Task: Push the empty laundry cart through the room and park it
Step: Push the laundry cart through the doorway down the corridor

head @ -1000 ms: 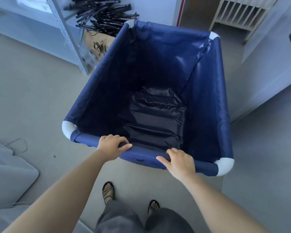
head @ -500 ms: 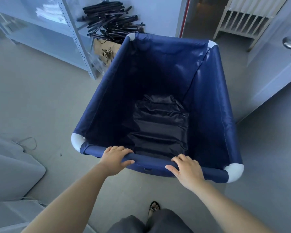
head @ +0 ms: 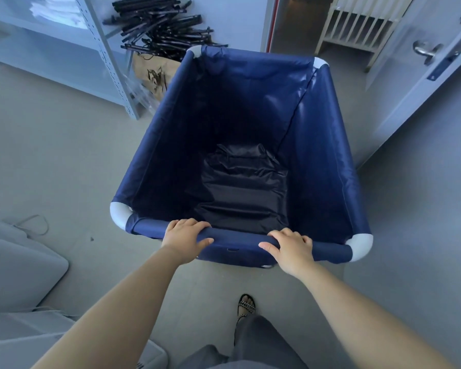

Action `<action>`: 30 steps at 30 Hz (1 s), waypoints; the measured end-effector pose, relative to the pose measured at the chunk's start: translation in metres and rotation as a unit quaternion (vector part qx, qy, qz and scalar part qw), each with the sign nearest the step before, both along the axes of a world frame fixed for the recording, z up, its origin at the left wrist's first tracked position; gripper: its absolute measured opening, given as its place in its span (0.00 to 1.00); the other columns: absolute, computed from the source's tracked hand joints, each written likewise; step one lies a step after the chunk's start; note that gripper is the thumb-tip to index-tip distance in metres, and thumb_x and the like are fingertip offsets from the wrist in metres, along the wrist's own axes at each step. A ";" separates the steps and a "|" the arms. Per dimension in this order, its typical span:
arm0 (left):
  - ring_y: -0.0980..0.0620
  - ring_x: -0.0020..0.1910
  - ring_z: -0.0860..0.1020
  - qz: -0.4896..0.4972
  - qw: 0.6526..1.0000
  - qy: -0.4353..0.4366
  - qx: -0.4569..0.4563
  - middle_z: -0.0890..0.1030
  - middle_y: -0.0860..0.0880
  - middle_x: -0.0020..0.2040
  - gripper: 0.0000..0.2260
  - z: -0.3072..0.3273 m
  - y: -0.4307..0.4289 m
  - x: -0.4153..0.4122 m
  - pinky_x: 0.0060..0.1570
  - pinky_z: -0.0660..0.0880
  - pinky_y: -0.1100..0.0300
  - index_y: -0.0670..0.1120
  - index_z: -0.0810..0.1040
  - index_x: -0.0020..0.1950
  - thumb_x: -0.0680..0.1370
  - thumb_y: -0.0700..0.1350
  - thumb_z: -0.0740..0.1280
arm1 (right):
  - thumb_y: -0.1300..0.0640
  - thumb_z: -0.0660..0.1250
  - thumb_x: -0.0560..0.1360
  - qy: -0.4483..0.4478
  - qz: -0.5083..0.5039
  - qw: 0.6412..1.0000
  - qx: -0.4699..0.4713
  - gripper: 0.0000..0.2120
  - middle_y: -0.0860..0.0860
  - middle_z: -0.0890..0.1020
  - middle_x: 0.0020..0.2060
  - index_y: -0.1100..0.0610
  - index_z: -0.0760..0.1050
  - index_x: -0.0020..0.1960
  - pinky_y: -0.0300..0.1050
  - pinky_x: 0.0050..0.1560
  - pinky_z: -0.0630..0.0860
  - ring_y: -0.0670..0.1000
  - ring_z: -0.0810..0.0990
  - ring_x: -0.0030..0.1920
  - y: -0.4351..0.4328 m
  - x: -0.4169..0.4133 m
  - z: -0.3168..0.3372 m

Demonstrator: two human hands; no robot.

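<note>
Now we're mid-push: left hand point(head: 185, 237) and right hand point(head: 290, 247) grip the cart point(head: 322, 155) rim; next, steer between shelf point(head: 112, 67) and door point(head: 421, 97) ahead of them.

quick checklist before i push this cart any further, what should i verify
1. Grip, left hand on laundry cart rim: ok, fingers curled over it.
2. Grip, right hand on the same rim: ok.
3. Cart empty: ok, only its own fabric inside.
4. Far left corner clear: not ok, brown bag and black rods lie close beside it.
5. Right side clear of door: ok, gap shows.
6. Wheels free: cannot tell, hidden.
</note>
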State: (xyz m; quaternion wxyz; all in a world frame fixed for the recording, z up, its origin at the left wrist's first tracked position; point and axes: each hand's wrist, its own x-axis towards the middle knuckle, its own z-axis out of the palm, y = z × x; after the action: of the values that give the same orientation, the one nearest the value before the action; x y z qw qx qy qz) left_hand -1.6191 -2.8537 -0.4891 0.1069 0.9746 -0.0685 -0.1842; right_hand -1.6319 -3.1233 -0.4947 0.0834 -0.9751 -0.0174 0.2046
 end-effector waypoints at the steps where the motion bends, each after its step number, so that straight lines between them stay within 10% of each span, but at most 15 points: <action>1: 0.50 0.65 0.69 0.000 1.000 -0.001 0.002 0.74 0.53 0.64 0.19 0.000 0.001 -0.006 0.69 0.57 0.54 0.58 0.66 0.68 0.79 0.61 0.56 | 0.34 0.50 0.77 0.003 0.000 1.000 -0.003 0.23 0.48 0.72 0.62 0.45 0.68 0.65 0.51 0.64 0.59 0.52 0.69 0.62 0.002 -0.007 0.001; 30: 0.49 0.63 0.69 0.000 0.998 0.042 0.042 0.72 0.54 0.61 0.19 -0.003 -0.002 -0.121 0.67 0.58 0.53 0.62 0.64 0.68 0.78 0.63 0.54 | 0.37 0.54 0.77 0.047 0.051 0.997 0.035 0.23 0.47 0.71 0.63 0.46 0.64 0.68 0.51 0.64 0.58 0.53 0.68 0.63 -0.016 -0.122 0.004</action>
State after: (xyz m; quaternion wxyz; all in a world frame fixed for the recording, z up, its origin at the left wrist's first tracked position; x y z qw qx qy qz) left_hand -1.7400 -2.8554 -0.4923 0.0685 0.9697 -0.0559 -0.2276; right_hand -1.7541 -3.1389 -0.4902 0.1076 -0.9588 -0.0704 0.2532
